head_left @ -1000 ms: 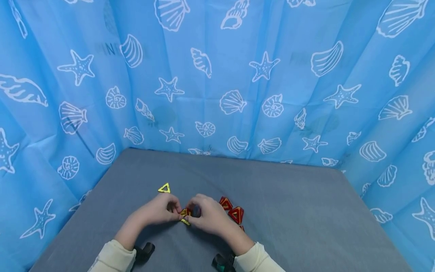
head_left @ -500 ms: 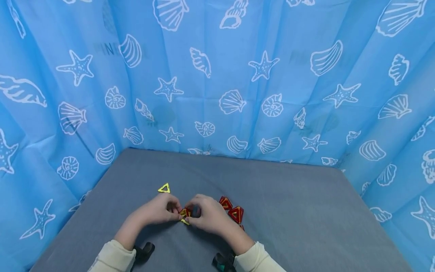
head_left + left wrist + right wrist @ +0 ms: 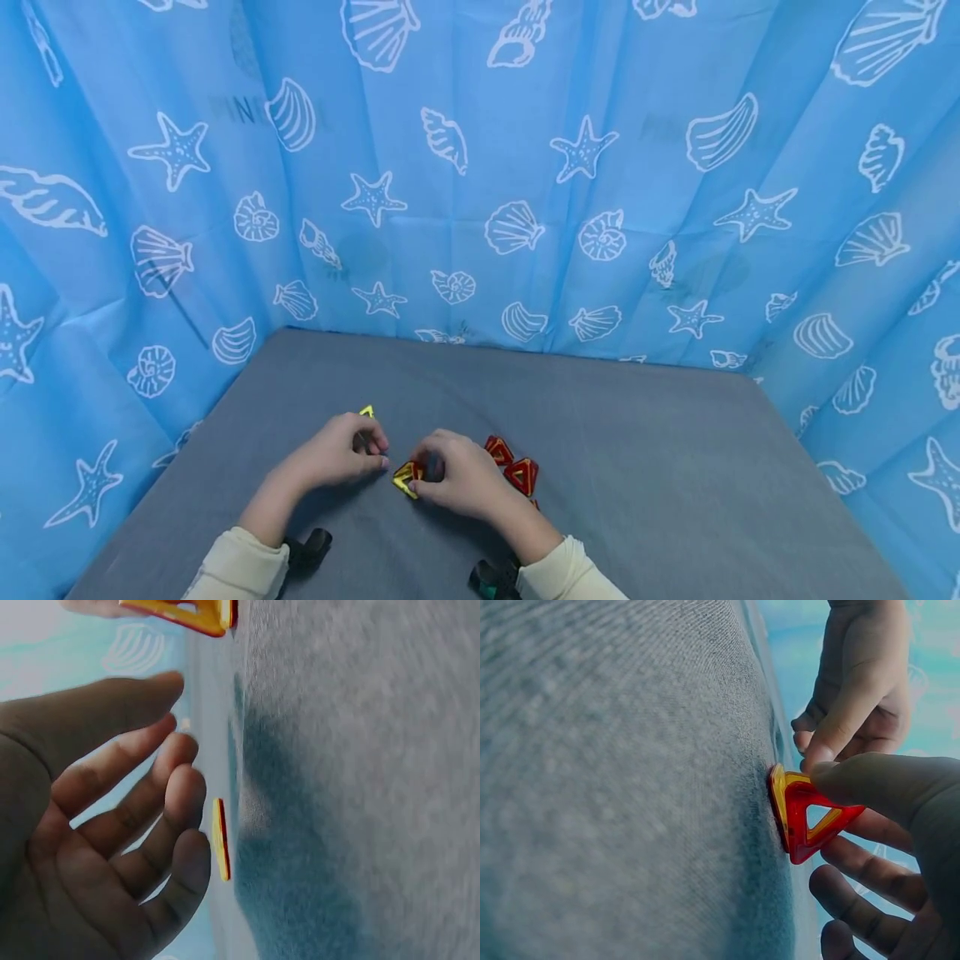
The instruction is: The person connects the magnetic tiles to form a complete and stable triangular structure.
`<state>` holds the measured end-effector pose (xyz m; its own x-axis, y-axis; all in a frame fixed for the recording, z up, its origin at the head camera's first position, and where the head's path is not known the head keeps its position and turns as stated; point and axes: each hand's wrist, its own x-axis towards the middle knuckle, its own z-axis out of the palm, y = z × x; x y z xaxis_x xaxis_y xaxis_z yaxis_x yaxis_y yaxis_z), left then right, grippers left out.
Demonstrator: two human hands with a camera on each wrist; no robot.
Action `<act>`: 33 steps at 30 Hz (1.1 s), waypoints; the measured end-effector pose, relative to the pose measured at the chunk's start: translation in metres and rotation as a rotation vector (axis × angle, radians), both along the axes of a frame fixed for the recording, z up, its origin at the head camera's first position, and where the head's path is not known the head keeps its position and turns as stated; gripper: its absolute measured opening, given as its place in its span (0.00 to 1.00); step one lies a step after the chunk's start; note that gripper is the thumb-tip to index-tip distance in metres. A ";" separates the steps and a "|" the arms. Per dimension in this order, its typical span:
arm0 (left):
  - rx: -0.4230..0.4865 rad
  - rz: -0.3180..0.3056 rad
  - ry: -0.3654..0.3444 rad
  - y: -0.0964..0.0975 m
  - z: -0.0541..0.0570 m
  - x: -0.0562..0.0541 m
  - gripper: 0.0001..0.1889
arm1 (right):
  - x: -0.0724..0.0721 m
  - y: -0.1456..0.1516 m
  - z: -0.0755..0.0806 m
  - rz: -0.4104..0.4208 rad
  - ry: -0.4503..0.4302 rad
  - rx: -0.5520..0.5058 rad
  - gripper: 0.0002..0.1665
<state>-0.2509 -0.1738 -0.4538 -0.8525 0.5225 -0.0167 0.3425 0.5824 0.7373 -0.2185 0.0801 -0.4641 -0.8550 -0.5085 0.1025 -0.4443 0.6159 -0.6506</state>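
Between thumb and fingers my right hand (image 3: 465, 477) pinches a small group of hollow red-and-yellow triangle tiles (image 3: 798, 834), joined at an angle to each other. One of these tiles is flat on the grey cloth and another tilts up from it. To the left is my left hand (image 3: 333, 454), apart from the group, its fingers loosely bent and nothing between them. Just beyond that hand lies a single yellow triangle tile (image 3: 367, 411), partly hidden by it. In the left wrist view this tile (image 3: 221, 840) appears edge-on past the fingertips.
Several more red triangle tiles (image 3: 522, 475) lie right of my right hand, some of them partly covered by the hand and forearm. Grey cloth (image 3: 637, 467) covers the table. A blue curtain (image 3: 480, 250) with white shell prints stands along the back and sides.
My left hand has let go of the joined tiles and moved a little left, now covering part of the lone yellow tile. The right hand stays on the group.
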 end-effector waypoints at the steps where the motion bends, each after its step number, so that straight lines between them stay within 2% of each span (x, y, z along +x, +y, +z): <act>1: -0.007 0.025 0.011 -0.001 0.001 0.000 0.05 | 0.000 0.000 0.000 -0.002 -0.003 0.000 0.12; 7: -0.061 0.140 0.079 -0.001 0.006 -0.002 0.14 | -0.002 0.002 0.001 -0.014 0.002 0.005 0.13; 13: -0.113 0.188 0.092 -0.003 0.003 -0.003 0.23 | -0.002 0.002 0.000 -0.033 -0.022 0.013 0.15; 18: -0.120 0.182 0.105 -0.006 -0.001 -0.005 0.25 | -0.002 0.002 0.000 -0.041 0.001 0.024 0.16; 22: -0.131 0.172 0.081 -0.008 -0.005 -0.004 0.25 | -0.002 0.001 -0.003 -0.036 -0.005 0.032 0.17; 27: -0.107 0.177 0.079 -0.008 -0.007 -0.005 0.22 | -0.002 0.001 -0.002 -0.024 -0.005 0.021 0.18; 33: -0.104 0.150 0.099 -0.008 -0.007 -0.003 0.17 | -0.001 0.002 -0.002 0.001 -0.009 0.020 0.17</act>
